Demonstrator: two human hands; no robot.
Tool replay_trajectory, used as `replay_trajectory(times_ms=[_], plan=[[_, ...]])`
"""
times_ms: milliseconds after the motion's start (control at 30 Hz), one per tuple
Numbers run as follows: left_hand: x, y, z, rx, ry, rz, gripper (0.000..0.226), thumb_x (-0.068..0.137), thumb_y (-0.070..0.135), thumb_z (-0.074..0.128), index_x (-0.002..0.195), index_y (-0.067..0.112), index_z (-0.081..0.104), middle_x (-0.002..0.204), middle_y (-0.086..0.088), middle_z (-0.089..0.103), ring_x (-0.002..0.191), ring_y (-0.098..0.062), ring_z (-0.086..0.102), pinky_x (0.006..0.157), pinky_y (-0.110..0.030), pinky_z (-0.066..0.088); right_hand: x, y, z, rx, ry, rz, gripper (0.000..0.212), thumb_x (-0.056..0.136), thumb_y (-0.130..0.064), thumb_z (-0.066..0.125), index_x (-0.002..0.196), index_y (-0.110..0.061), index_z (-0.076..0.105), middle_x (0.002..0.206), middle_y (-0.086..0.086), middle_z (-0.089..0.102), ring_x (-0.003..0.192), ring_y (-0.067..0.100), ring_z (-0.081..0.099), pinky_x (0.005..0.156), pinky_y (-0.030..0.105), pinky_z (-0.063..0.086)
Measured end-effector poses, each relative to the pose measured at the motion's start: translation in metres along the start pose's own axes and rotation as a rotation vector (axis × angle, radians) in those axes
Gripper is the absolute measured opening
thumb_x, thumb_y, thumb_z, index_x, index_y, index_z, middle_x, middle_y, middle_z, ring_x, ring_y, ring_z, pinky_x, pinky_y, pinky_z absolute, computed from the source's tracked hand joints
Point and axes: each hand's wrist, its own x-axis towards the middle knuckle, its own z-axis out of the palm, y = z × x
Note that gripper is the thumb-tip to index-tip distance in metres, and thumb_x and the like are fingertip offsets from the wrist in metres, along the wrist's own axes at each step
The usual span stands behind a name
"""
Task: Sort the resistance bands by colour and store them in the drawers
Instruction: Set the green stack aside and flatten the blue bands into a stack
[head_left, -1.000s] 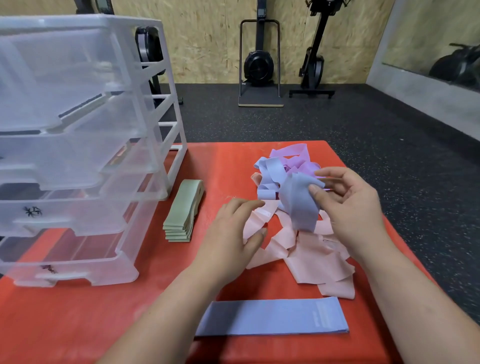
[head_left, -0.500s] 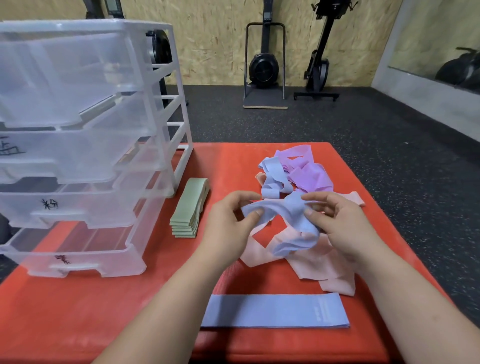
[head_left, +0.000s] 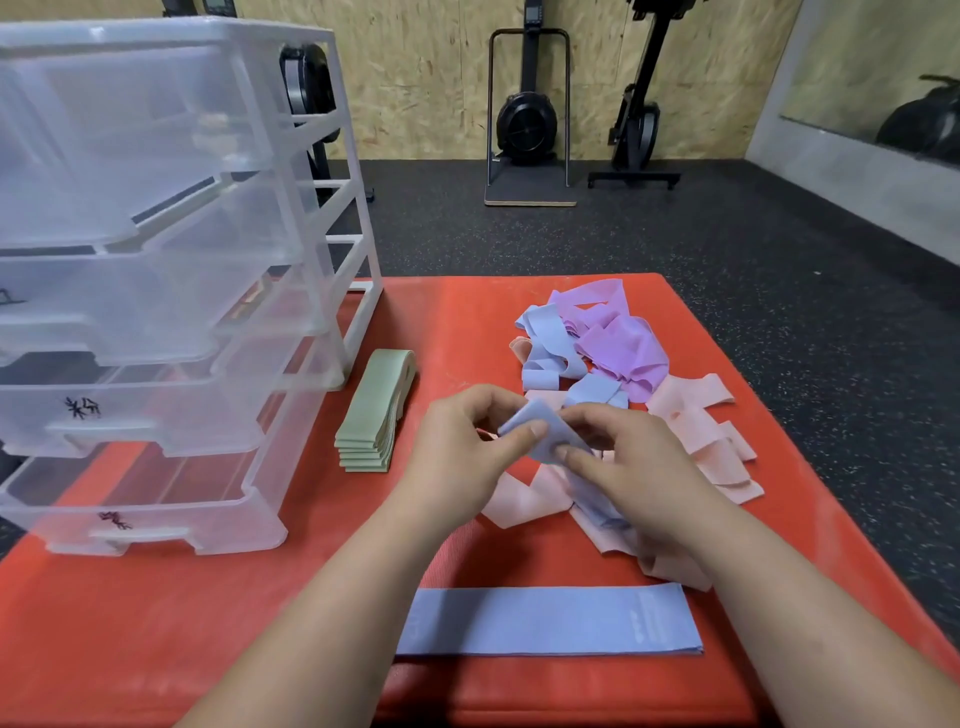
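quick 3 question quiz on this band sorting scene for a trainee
1. True or false: a flat blue band lies at the near edge of the red mat.
2. The left hand and right hand pinch the held band. Its colour? A pink, B blue, C purple.
3. Fill in: the neat band stack beside the drawer unit is ____.
Key: 1 true; 2 B; 3 green.
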Motion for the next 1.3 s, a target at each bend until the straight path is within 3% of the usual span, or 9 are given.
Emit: replay_trajectory(times_ms=[100,233,467,533,633,800,1033,1100,1300], plan=[[0.0,0.0,-0.003,-0.015,0.031,0.026,0.008,0.099,0.02,0.075,0.093,0.019,0.079,0.081,-0.003,0.075,0.073,-0.009,0.061,0.07,-0.037,0.052,0.0,0.003,0.0,-0.03,0.027,0.02,0.017,0.095,-0.022,0.07,0.106,-0.035,0.074,0.094,-0.017,0.076,0.087,0.004,0.071,0.084,0.038,0.058],[0.003,-0.001,-0.01,-0.068,0.157,0.022,0.006,0.1,0.021,0.074,0.098,0.019,0.079,0.088,-0.003,0.078,0.086,-0.029,0.072,0.079,-0.046,0.059,-0.002,0.013,-0.005,-0.163,-0.017,0.065,0.009,0.093,-0.025,0.073,0.1,-0.031,0.073,0.084,-0.015,0.072,0.079,0.006,0.066,0.078,0.039,0.057],[0.008,-0.001,-0.031,-0.22,0.401,0.005,0.012,0.102,0.016,0.071,0.106,0.009,0.078,0.087,0.005,0.077,0.076,-0.004,0.067,0.072,-0.021,0.055,-0.004,0.038,-0.032,-0.329,-0.048,0.128,0.017,0.09,-0.026,0.077,0.091,-0.042,0.071,0.087,-0.021,0.071,0.086,0.003,0.066,0.08,0.039,0.055],[0.009,-0.002,-0.033,-0.209,0.427,-0.011,0.012,0.102,0.019,0.071,0.107,0.011,0.079,0.091,0.002,0.078,0.077,-0.005,0.067,0.072,-0.022,0.056,-0.006,0.041,-0.039,-0.344,-0.011,0.121,0.015,0.092,-0.026,0.074,0.093,-0.04,0.07,0.093,-0.023,0.071,0.093,0.004,0.065,0.083,0.035,0.052],[0.008,-0.004,-0.033,-0.18,0.455,-0.017,0.011,0.103,0.022,0.07,0.105,0.014,0.077,0.092,0.002,0.077,0.077,-0.008,0.066,0.071,-0.025,0.058,-0.009,0.04,-0.048,-0.267,0.051,0.091,0.014,0.095,-0.021,0.071,0.097,-0.034,0.067,0.091,-0.022,0.071,0.09,-0.006,0.063,0.076,0.015,0.044],[0.008,-0.008,-0.041,-0.12,0.484,-0.041,0.01,0.104,0.026,0.067,0.099,0.022,0.075,0.088,0.004,0.074,0.073,-0.009,0.061,0.075,-0.033,0.055,-0.014,0.043,-0.062,-0.33,0.097,0.123,0.022,0.092,-0.017,0.073,0.098,-0.038,0.069,0.088,-0.023,0.07,0.082,-0.008,0.061,0.066,0.012,0.038],[0.0,-0.016,-0.058,-0.048,0.428,-0.149,0.008,0.097,0.028,0.076,0.093,0.022,0.077,0.073,0.004,0.07,0.062,-0.009,0.055,0.065,-0.038,0.047,-0.028,0.044,-0.079,-0.033,0.242,0.19,0.027,0.084,-0.01,0.085,0.102,-0.029,0.076,0.077,-0.01,0.075,0.058,0.0,0.057,0.058,0.011,0.044],[-0.005,-0.016,-0.062,-0.028,0.397,-0.184,0.007,0.095,0.027,0.076,0.091,0.021,0.076,0.071,0.008,0.067,0.062,-0.01,0.055,0.066,-0.038,0.047,-0.034,0.041,-0.079,0.084,0.291,0.216,0.028,0.082,-0.002,0.085,0.103,-0.02,0.076,0.081,0.002,0.075,0.053,-0.001,0.055,0.057,0.01,0.047],[-0.034,-0.009,-0.079,0.128,0.307,-0.231,0.009,0.09,0.016,0.074,0.093,0.024,0.075,0.081,0.0,0.072,0.072,-0.013,0.063,0.07,-0.037,0.053,-0.06,0.031,-0.075,0.2,0.358,0.249,0.031,0.082,0.001,0.083,0.101,-0.023,0.077,0.098,0.003,0.076,0.075,0.015,0.069,0.077,0.034,0.058]])
